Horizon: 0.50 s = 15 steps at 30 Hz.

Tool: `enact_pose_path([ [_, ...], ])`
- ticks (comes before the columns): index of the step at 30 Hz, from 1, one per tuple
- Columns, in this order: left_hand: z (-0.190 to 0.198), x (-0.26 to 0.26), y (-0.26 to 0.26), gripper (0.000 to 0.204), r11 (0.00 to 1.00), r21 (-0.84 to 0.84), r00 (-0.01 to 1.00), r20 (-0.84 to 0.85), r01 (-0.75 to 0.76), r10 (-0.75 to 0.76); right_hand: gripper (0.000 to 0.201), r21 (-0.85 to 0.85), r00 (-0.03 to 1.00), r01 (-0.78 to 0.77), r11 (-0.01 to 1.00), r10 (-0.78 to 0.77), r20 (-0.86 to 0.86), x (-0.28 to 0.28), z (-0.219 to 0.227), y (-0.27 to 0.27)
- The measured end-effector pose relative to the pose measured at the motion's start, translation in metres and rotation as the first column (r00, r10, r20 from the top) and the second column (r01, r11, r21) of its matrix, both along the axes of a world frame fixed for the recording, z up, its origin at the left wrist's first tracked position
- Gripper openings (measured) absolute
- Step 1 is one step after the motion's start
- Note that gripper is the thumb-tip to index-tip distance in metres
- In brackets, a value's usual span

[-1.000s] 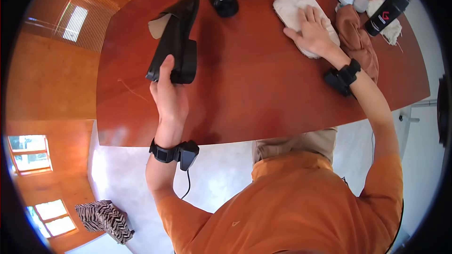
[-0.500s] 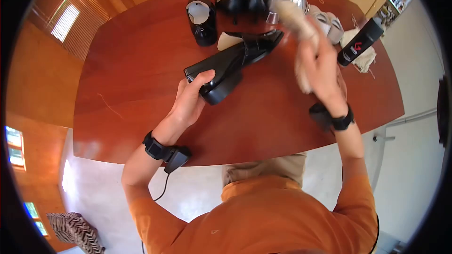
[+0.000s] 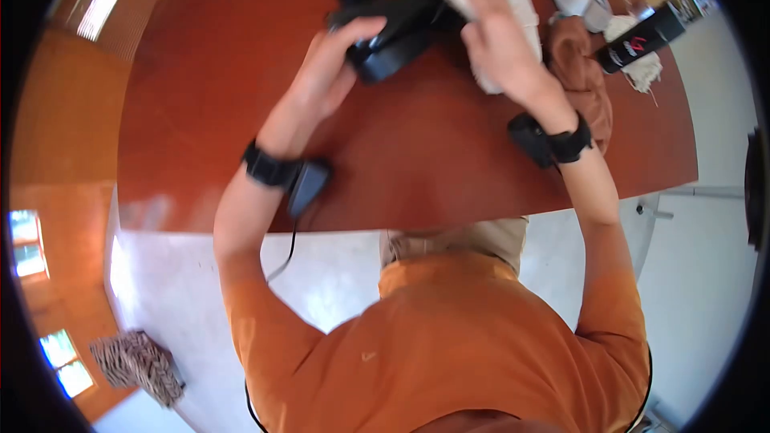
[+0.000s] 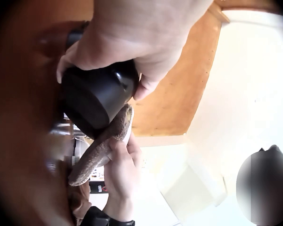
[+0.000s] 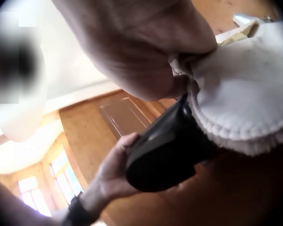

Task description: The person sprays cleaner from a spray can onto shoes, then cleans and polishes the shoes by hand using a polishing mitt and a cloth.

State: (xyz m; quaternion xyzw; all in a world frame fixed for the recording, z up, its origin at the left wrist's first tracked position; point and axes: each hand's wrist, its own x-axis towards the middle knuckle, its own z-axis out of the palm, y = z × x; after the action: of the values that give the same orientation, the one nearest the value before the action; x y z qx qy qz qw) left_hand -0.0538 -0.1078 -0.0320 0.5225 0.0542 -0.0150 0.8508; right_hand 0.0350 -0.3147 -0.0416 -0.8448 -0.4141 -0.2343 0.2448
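Head: the left hand (image 3: 327,68) grips a black shoe (image 3: 405,16) at its one o'clock; at the shoe's three, the right hand (image 3: 504,52) holds a white pad (image 3: 523,8), hiding the toe. Left wrist: shoe at the left hand's six; toe unseen. Right wrist: shoe at the right hand's six, right fingertips hidden.

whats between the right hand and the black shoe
The white pad lies between the right hand and the black shoe, as the left wrist view shows.
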Motion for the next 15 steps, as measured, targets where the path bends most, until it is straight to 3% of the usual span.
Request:
enact_pose_path([
  [2, -0.008, 0.014, 0.007, 0.04, 1.0, -0.005, 0.999, -0.04, -0.017, 0.017, 0.057, -0.083, 0.995, 0.021, 0.996, -0.029, -0.097, 0.001, 0.02, 0.002],
  [3, -0.007, 0.013, 0.006, 0.038, 0.999, 0.019, 0.999, -0.031, -0.026, 0.026, 0.051, 0.132, 0.971, -0.034, 0.991, 0.064, -0.23, -0.004, 0.025, 0.006],
  [6, -0.004, 0.013, 0.005, 0.038, 0.999, 0.032, 1.0, -0.009, -0.029, 0.03, 0.044, 0.322, 0.815, 0.023, 0.946, 0.169, -0.554, -0.004, 0.048, 0.015],
  [7, -0.004, 0.015, 0.003, 0.038, 0.999, 0.036, 1.0, -0.003, -0.017, 0.017, 0.044, 0.304, 0.823, 0.029, 0.952, 0.15, -0.548, 0.005, 0.046, 0.013],
  [9, 0.001, 0.016, -0.001, 0.038, 0.999, 0.049, 1.0, -0.001, -0.005, 0.005, 0.049, 0.171, 0.729, 0.205, 0.964, -0.034, -0.684, 0.032, 0.036, 0.01],
  [10, 0.005, 0.015, 0.0, 0.038, 0.996, 0.084, 1.0, -0.019, -0.011, 0.013, 0.045, 0.215, 0.899, 0.109, 0.97, -0.003, -0.439, 0.03, 0.025, 0.008],
  [12, 0.005, 0.014, 0.0, 0.04, 0.998, 0.066, 1.0, -0.026, -0.002, 0.003, 0.048, 0.158, 0.985, -0.011, 0.987, 0.038, -0.168, -0.004, 0.019, 0.018],
  [13, 0.002, 0.015, 0.001, 0.039, 1.0, -0.002, 0.999, -0.044, -0.029, 0.029, 0.053, 0.106, 0.991, -0.069, 0.992, 0.08, -0.103, -0.024, 0.017, 0.022],
  [15, -0.007, 0.016, 0.001, 0.036, 0.987, -0.14, 0.996, -0.053, -0.081, 0.074, 0.059, -0.028, 0.96, -0.233, 0.972, 0.226, -0.166, -0.056, 0.017, 0.028],
])
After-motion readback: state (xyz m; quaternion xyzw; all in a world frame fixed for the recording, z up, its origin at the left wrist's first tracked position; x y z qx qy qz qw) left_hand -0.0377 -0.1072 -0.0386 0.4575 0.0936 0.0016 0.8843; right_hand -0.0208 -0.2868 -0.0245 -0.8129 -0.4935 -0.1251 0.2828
